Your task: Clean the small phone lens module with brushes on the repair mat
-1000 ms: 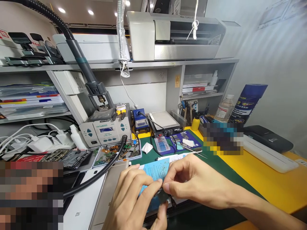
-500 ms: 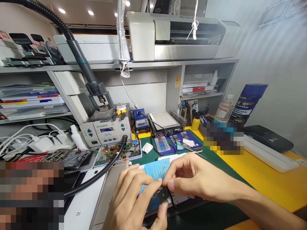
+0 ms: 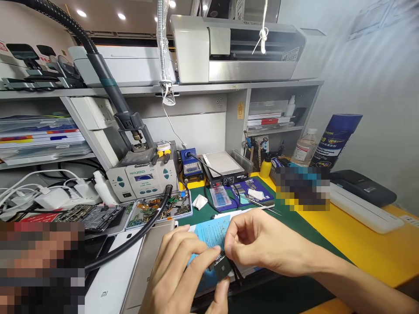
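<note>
My left hand (image 3: 178,272) pinches a small black square part (image 3: 221,267) between thumb and forefinger, low in the middle of the view. My right hand (image 3: 262,246) comes in from the right, its thumb and forefinger pressed together on the top edge of that same part, where thin dark wires hang down. Under both hands lies a light blue printed sheet (image 3: 211,233) on a green work mat (image 3: 294,229).
A white phone back marked "mi" (image 3: 113,279) lies at the lower left under a black hose (image 3: 131,237). Trays of circuit parts (image 3: 160,209), a hot-air station (image 3: 142,176), a heating plate (image 3: 224,165), tweezers (image 3: 262,205), bottles and a blue can (image 3: 334,139) crowd the yellow bench.
My right fingers have shifted slightly on the black part, curling in tighter. The part has turned a little in my left hand. The view has drifted a little left.
</note>
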`<action>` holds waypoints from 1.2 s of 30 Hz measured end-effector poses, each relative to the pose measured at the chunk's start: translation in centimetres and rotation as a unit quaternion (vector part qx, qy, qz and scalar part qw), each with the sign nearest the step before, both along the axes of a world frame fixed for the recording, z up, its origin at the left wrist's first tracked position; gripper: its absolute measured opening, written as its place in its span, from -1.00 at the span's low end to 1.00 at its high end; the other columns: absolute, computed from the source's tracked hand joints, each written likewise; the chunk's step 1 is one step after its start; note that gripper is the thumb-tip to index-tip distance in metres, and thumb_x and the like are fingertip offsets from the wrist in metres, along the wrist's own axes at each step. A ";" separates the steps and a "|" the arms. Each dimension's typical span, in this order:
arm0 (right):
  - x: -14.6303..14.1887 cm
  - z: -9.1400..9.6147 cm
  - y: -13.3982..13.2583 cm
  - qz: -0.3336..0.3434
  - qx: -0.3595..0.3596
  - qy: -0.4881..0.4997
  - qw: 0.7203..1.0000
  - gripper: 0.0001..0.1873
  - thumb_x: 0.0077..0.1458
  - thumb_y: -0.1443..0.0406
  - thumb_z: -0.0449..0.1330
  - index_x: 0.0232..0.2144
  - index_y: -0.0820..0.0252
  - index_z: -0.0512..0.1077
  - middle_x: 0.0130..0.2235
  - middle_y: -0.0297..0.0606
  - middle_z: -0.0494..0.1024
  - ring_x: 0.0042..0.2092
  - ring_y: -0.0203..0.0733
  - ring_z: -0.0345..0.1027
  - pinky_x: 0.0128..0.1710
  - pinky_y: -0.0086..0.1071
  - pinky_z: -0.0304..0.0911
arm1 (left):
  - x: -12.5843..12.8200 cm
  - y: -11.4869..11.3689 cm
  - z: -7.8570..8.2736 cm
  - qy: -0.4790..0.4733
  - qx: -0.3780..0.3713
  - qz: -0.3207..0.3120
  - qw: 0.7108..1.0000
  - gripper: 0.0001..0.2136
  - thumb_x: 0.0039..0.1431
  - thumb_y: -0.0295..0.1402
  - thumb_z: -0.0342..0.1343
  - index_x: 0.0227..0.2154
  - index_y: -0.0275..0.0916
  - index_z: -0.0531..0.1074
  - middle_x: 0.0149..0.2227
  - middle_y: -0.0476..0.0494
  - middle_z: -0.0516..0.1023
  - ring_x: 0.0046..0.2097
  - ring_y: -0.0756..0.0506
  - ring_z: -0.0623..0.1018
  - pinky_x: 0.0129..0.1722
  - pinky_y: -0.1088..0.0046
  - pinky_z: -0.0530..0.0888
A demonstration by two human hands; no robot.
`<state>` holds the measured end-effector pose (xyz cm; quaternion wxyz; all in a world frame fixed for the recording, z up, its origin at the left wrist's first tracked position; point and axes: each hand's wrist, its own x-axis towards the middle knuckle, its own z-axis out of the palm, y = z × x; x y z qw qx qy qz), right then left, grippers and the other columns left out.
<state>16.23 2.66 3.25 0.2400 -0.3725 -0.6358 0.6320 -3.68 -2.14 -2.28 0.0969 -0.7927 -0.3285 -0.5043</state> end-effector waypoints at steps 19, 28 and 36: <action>0.9 0.6 0.4 0.022 0.015 0.002 1.000 -0.92 0.02 0.41 0.21 -0.43 0.31 0.53 -0.53 -0.41 0.39 -0.54 -0.41 0.10 -0.57 -0.50 0.02 | -0.9 -0.4 1.1 0.061 -0.035 -0.016 0.997 -0.66 0.03 -0.63 0.21 -0.09 -0.32 0.45 -0.28 -0.14 0.42 -0.15 -0.12 0.41 0.08 0.03 0.40; 1.3 0.8 0.1 0.038 0.090 -0.011 0.995 -0.84 0.07 0.29 0.35 -0.30 0.29 0.55 -0.42 -0.34 0.47 -0.43 -0.33 0.20 -0.44 -0.45 0.16 | -1.5 -0.2 1.0 0.073 -0.061 -0.034 0.995 -0.59 0.01 -0.61 0.23 -0.04 -0.32 0.41 -0.24 -0.13 0.40 -0.08 -0.14 0.40 0.09 0.12 0.39; 1.6 1.6 -0.1 0.046 0.182 -0.065 0.980 -0.86 0.12 0.31 0.30 -0.28 0.24 0.63 -0.27 -0.19 0.60 -0.25 -0.16 0.42 -0.21 -0.34 0.32 | -0.2 -0.5 0.5 -0.024 -0.074 -0.028 0.997 -0.74 0.10 -0.58 0.14 -0.12 -0.31 0.46 -0.28 -0.12 0.42 -0.15 -0.13 0.40 0.04 0.04 0.36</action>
